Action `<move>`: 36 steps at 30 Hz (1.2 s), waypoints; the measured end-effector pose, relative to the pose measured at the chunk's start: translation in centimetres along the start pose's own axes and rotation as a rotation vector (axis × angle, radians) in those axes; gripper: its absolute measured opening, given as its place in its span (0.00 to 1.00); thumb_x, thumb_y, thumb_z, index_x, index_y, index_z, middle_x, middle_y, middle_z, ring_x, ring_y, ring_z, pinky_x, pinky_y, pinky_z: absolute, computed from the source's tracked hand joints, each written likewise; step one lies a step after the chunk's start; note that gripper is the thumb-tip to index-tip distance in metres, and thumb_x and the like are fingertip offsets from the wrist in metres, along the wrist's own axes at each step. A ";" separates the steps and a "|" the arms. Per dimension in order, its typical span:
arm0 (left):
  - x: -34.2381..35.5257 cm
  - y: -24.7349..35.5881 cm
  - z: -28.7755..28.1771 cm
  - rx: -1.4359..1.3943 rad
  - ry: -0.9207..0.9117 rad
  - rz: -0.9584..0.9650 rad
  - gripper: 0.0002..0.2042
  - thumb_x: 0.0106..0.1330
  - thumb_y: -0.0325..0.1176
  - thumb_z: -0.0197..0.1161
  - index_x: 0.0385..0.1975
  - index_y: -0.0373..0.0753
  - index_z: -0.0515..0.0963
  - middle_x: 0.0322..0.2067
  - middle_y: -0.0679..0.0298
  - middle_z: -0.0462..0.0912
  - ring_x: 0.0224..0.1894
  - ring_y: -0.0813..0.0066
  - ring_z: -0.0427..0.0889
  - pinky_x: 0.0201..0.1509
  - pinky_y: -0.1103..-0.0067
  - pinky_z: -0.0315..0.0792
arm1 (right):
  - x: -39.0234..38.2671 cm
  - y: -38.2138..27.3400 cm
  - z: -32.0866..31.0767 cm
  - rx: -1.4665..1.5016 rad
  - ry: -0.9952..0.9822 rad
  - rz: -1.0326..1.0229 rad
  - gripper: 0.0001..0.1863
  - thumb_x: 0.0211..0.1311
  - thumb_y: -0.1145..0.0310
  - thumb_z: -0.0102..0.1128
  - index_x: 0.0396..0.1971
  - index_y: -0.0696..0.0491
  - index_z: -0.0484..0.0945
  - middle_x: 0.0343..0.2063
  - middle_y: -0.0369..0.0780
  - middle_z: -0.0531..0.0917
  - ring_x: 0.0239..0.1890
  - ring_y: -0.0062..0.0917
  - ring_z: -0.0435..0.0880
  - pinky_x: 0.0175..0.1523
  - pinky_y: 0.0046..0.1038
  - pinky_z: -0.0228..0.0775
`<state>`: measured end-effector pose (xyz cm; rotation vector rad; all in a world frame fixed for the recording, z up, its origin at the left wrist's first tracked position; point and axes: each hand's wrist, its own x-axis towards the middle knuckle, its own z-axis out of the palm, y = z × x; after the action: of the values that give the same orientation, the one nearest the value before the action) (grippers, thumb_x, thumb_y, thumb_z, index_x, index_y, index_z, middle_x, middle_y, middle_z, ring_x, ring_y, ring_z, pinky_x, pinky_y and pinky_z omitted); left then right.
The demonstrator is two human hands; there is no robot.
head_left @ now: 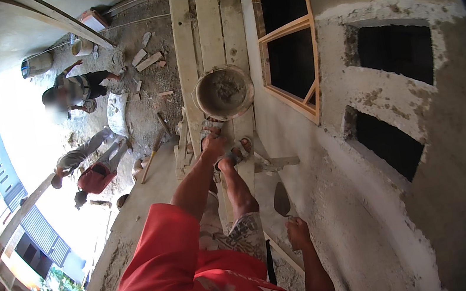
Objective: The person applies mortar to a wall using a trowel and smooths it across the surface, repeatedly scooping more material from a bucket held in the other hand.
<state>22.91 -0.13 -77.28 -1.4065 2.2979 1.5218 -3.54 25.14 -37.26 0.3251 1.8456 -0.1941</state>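
Observation:
My right hand (pixel 298 233) is closed around the handle of a pointed trowel (pixel 281 200), its dark blade held beside the plastered wall. My left arm reaches forward over my legs, and my left hand (pixel 214 146) is just short of a round bucket (pixel 201 98) standing on planks. The fingers of that hand blend in with my sandalled foot behind it, so their pose is unclear. Grey wet mortar (pixel 226 90) lies inside the bucket. My other sandalled foot (pixel 241 150) rests on the planks.
Wooden scaffold planks (pixel 209 21) run ahead beneath the bucket. To the right, the wall (pixel 363 181) has a wooden window frame (pixel 311 21) and several rectangular openings. Far below left, several people (pixel 94 174) stand on rubble ground near a sack (pixel 118 114) and buckets (pixel 37 65).

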 end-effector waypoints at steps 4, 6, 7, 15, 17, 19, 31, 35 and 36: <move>5.8 0.5 2.3 0.300 -0.238 -0.007 0.19 0.53 0.36 0.62 0.47 0.42 0.79 0.39 0.55 0.83 0.44 0.61 0.80 0.44 0.64 0.73 | 3.2 4.2 2.3 -0.026 0.046 0.158 0.12 0.59 0.67 0.61 0.41 0.56 0.76 0.19 0.34 0.75 0.16 0.18 0.71 0.21 0.25 0.63; 7.9 -0.3 3.8 0.412 -0.080 0.007 0.17 0.53 0.33 0.62 0.45 0.42 0.79 0.43 0.55 0.81 0.49 0.58 0.78 0.46 0.62 0.73 | 4.4 5.7 2.9 0.006 0.020 0.201 0.15 0.60 0.67 0.61 0.44 0.57 0.76 0.19 0.34 0.75 0.17 0.17 0.71 0.22 0.25 0.64; 9.0 -0.6 4.6 0.465 -0.004 0.008 0.16 0.53 0.31 0.62 0.44 0.42 0.79 0.45 0.55 0.80 0.51 0.57 0.76 0.47 0.62 0.72 | 4.7 6.5 3.0 0.024 0.013 0.228 0.16 0.60 0.67 0.61 0.45 0.58 0.76 0.19 0.35 0.76 0.17 0.17 0.72 0.22 0.26 0.64; 12.0 -8.2 5.9 -0.902 0.429 -0.305 0.19 0.56 0.27 0.62 0.48 0.40 0.70 0.39 0.58 0.75 0.44 0.60 0.76 0.44 0.61 0.76 | 8.2 8.6 4.8 -0.047 0.000 0.060 0.17 0.57 0.70 0.62 0.45 0.57 0.72 0.21 0.38 0.76 0.17 0.21 0.74 0.21 0.28 0.68; 12.2 -7.0 4.5 -0.942 0.395 -0.395 0.20 0.54 0.27 0.63 0.48 0.38 0.70 0.39 0.57 0.75 0.41 0.60 0.77 0.37 0.61 0.78 | 8.8 7.6 4.8 -0.090 0.055 0.038 0.17 0.57 0.70 0.62 0.45 0.57 0.72 0.21 0.37 0.76 0.16 0.21 0.73 0.21 0.28 0.67; 14.1 0.6 1.4 -1.447 0.329 -0.687 0.20 0.52 0.27 0.63 0.47 0.36 0.71 0.38 0.55 0.75 0.38 0.59 0.78 0.31 0.62 0.78 | 7.0 4.5 4.9 0.031 0.140 0.116 0.17 0.57 0.70 0.62 0.45 0.57 0.72 0.20 0.37 0.75 0.16 0.20 0.73 0.21 0.27 0.66; 1.2 8.7 -10.7 -0.731 0.259 -0.803 0.25 0.46 0.27 0.60 0.49 0.31 0.75 0.36 0.48 0.82 0.37 0.57 0.84 0.38 0.68 0.76 | 0.8 -5.8 -0.9 -0.632 0.308 -0.695 0.27 0.57 0.62 0.66 0.56 0.55 0.75 0.40 0.50 0.83 0.41 0.45 0.83 0.47 0.41 0.75; -4.8 21.9 -16.0 -0.477 0.073 -0.616 0.26 0.46 0.28 0.60 0.51 0.32 0.76 0.40 0.46 0.83 0.43 0.51 0.84 0.44 0.63 0.76 | -7.3 -11.8 -3.8 -0.835 0.371 -0.720 0.21 0.57 0.66 0.64 0.52 0.53 0.77 0.38 0.47 0.83 0.42 0.42 0.82 0.47 0.41 0.74; -5.7 25.0 -17.3 -0.359 0.030 -0.556 0.26 0.46 0.28 0.60 0.51 0.33 0.76 0.40 0.45 0.83 0.44 0.50 0.83 0.46 0.63 0.75 | -8.3 -12.9 -4.9 -0.888 0.377 -0.751 0.19 0.58 0.66 0.62 0.50 0.53 0.77 0.37 0.47 0.83 0.41 0.42 0.83 0.46 0.41 0.75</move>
<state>15.93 -6.85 -47.90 -1.9427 1.4835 1.7570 -9.87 13.39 -28.33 -1.0142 2.1466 0.2039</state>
